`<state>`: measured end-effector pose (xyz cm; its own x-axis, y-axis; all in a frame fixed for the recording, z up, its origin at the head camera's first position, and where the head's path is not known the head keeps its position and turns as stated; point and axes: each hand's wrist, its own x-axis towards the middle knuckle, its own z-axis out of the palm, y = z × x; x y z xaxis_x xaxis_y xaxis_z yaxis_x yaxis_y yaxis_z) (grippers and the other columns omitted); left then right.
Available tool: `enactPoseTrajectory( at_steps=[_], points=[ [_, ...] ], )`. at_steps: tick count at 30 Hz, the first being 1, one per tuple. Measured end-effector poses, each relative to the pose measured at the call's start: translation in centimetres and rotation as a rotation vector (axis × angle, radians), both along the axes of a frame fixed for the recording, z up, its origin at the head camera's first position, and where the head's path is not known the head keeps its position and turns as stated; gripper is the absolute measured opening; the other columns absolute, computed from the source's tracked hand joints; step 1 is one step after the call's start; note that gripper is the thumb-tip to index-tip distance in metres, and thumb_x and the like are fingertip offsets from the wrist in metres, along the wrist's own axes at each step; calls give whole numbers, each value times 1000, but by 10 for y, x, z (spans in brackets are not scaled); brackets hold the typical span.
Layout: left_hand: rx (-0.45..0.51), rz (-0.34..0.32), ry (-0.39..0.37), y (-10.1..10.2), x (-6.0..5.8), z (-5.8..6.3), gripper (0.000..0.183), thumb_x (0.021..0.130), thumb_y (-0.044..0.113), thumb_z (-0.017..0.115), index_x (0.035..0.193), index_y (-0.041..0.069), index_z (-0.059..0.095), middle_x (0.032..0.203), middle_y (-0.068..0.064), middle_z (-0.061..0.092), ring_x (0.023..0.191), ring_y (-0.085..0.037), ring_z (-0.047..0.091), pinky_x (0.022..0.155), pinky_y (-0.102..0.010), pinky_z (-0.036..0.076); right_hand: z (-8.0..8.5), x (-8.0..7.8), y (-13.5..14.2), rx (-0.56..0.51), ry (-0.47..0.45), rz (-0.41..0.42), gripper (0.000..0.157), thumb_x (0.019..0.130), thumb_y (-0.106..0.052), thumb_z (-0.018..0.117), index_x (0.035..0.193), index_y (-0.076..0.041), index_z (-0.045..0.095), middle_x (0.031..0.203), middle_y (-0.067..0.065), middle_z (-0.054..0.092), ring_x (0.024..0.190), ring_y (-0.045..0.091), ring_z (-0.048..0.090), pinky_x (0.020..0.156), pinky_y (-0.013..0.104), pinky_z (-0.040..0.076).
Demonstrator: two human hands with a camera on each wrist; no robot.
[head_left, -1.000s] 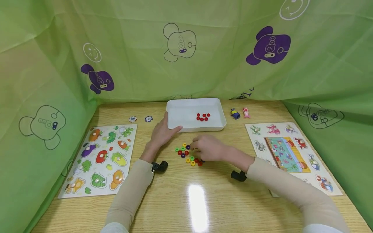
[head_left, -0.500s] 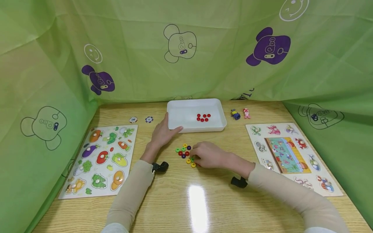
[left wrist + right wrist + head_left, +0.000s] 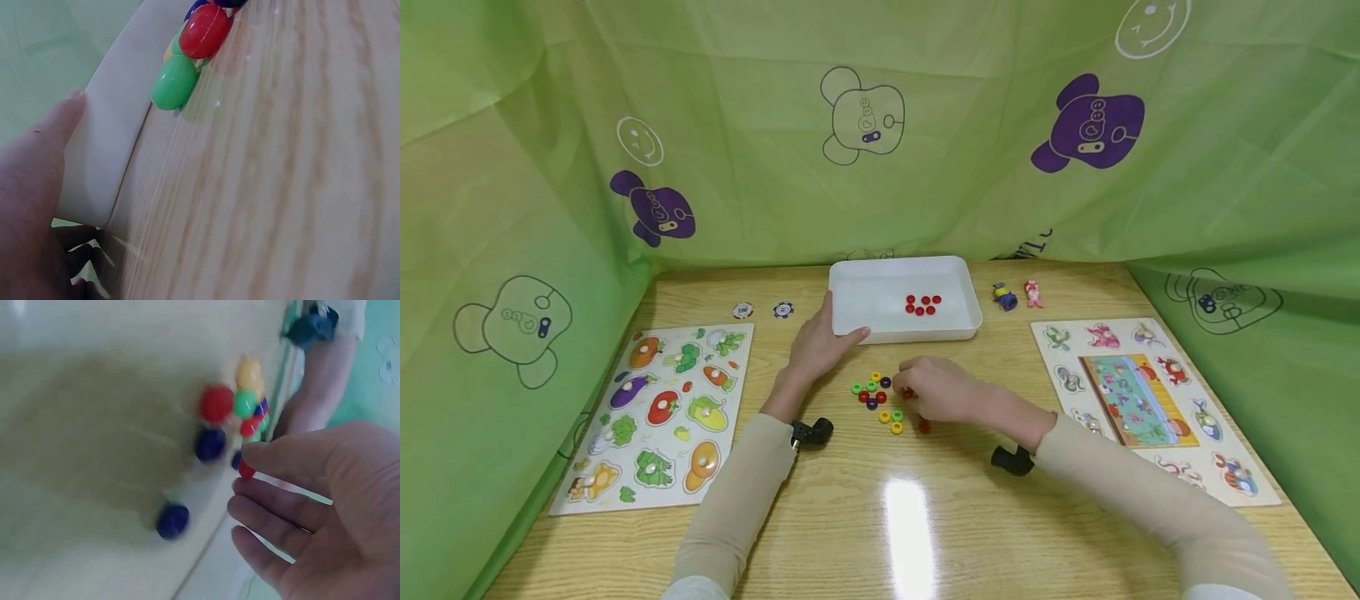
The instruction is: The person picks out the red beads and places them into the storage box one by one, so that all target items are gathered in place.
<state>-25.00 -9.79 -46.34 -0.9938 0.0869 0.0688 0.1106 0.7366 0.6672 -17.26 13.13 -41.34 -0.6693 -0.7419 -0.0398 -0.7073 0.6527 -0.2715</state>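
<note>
My left hand (image 3: pixel 814 343) holds the near left corner of the white tray (image 3: pixel 842 321), its thumb on the rim and its fingers along the side. Several red beads (image 3: pixel 920 311) lie inside the tray. My right hand (image 3: pixel 936 389) pinches a red bead (image 3: pixel 247 469) between thumb and index finger, just above the table; its other fingers are loosely bent. Left of that hand lies a loose group of yellow beads (image 3: pixel 884 417), green beads (image 3: pixel 857 388), red beads and purple beads (image 3: pixel 886 382). Another red bead (image 3: pixel 924 426) sits below the hand. Purple beads (image 3: pixel 173 520) show in the right wrist view.
A vegetable puzzle board (image 3: pixel 647 433) lies at the left, a sea-animal puzzle board (image 3: pixel 1213 454) at the right. Two poker chips (image 3: pixel 742 310) are left of the tray, a blue-yellow figurine (image 3: pixel 1004 297) and a pink figurine (image 3: pixel 1033 293) right of it. Green cloth (image 3: pixel 955 192) encloses the table.
My right hand has reached down over the red beads at the group's right side and risen slightly with one pinched. The left hand stays at the tray.
</note>
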Motion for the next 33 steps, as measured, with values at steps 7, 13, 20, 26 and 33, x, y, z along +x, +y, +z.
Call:
enactPoseTrajectory(
  at_steps=[7,13,20,26,33],
  points=[
    [-16,9,-27,0,0,-1,109,73,76,52,150,22,-2,155,-8,21,138,-35,31,106,-53,32,16,-34,7,-79,50,-126,21,80,-2,65,97,-12,71,93,0,67,81,12,60,70,26,51],
    [-13,7,-14,-1,-1,-2,108,74,72,54,150,18,0,155,-8,22,137,-35,31,107,-54,31,22,-72,23,-112,71,-258,20,82,-7,63,100,-9,71,99,4,68,90,20,63,75,36,52],
    [-29,-2,-12,-1,-1,-3,109,74,74,51,150,17,-1,155,-8,21,138,-34,29,108,-53,30,9,-107,40,-74,22,-389,23,80,-4,57,99,-7,70,98,8,68,84,21,59,73,37,49],
    [-34,5,-7,0,-1,-5,110,72,78,49,150,17,0,155,-8,22,138,-35,31,107,-53,32,-6,-127,48,-23,-12,-447,25,80,-6,56,101,-8,69,100,9,67,82,21,55,68,34,46],
    [-28,12,-8,0,-3,-5,109,74,74,52,150,16,2,155,-8,22,138,-35,31,107,-53,32,-16,-138,48,21,13,-475,23,83,-7,53,99,-12,69,99,6,66,82,20,55,69,34,45]
  ],
)
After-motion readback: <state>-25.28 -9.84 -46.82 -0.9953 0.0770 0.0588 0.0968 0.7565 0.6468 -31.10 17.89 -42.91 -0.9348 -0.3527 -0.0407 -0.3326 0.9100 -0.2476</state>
